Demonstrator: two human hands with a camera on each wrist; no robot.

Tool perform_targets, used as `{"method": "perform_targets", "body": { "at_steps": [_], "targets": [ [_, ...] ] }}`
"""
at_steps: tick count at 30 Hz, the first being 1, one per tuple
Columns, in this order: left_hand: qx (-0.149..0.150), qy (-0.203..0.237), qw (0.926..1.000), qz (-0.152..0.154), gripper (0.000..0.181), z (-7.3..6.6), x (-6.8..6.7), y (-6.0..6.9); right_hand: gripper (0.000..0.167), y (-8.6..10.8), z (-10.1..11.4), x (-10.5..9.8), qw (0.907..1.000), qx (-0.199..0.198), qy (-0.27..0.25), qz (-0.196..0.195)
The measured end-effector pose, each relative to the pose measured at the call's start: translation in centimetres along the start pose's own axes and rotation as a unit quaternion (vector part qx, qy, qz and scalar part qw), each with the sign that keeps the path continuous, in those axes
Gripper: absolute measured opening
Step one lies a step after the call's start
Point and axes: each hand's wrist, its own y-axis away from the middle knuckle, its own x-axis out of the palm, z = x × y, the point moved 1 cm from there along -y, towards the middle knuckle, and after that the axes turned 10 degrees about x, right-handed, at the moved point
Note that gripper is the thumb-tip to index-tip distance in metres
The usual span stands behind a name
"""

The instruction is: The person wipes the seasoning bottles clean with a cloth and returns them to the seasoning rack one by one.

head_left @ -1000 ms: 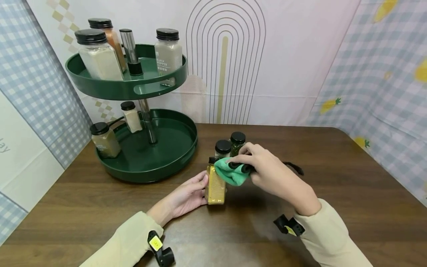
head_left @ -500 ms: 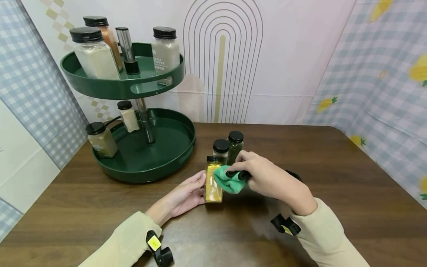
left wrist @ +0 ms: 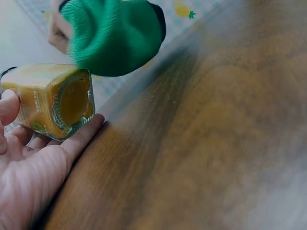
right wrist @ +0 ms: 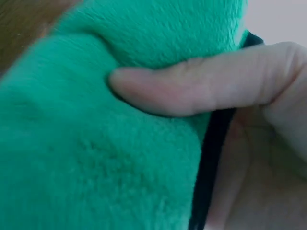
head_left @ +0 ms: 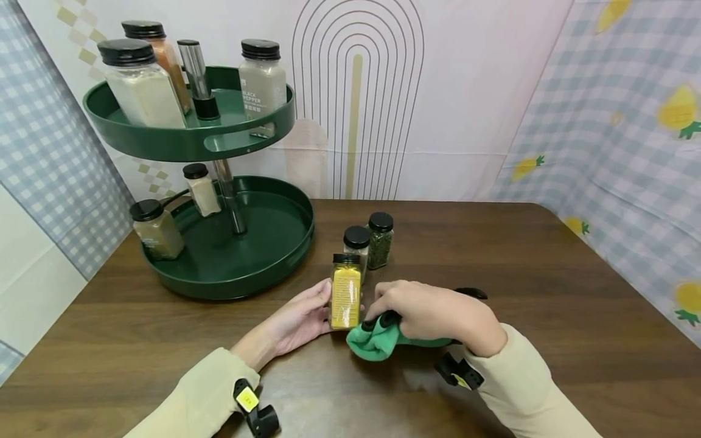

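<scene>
My left hand holds a square glass jar of yellow powder with a black lid, thumb on one side and fingers behind. In the left wrist view the jar is tilted with its base showing. My right hand pinches a bunched green cloth with dark edging, just right of and below the jar's lower end. The right wrist view shows the thumb pressed into the cloth.
Behind the yellow jar stand a black-lidded jar and a jar of green herbs. At the left, a two-tier green rack bears several jars. A patterned cloth backdrop hangs behind the wooden table.
My right hand has moved down with the cloth, from the jar's upper part to beside its base. The left hand still holds the jar. The head view has shifted slightly.
</scene>
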Motion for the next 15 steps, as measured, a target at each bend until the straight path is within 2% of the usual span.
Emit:
{"method": "perform_targets", "body": {
  "at_steps": [1,3,6,9,11,13,15],
  "targets": [
    [-0.001,0.001,1.0,0.001,0.057,0.0,0.0,0.0,0.052,0.1,0.0,-0.1,1.0,-0.007,-0.004,0.004],
    [-0.002,-0.003,1.0,0.0,0.057,0.0,-0.1,0.1,0.054,0.4,-0.2,-0.5,0.9996,-0.024,-0.011,-0.011],
    [-0.003,-0.01,0.9999,-0.003,0.056,0.1,-0.1,0.1,0.052,0.9,-0.6,-1.3,0.9943,-0.049,-0.024,-0.091],
    [0.004,-0.016,0.9999,0.003,0.053,0.1,-0.1,0.0,0.05,1.0,-0.8,-1.7,0.9778,-0.05,-0.013,-0.203],
    [0.008,-0.017,0.9998,0.006,0.052,0.1,-0.1,0.0,0.052,0.7,-0.7,-1.5,0.9646,-0.038,0.002,-0.261],
    [0.013,-0.015,0.9998,0.006,0.05,0.1,-0.1,0.0,0.055,0.2,-0.5,-1.1,0.9554,-0.028,0.019,-0.294],
    [0.016,-0.011,0.9998,0.001,0.048,0.1,-0.2,0.0,0.059,-0.4,-0.1,-0.7,0.9532,-0.022,0.037,-0.299]
  ]
}}
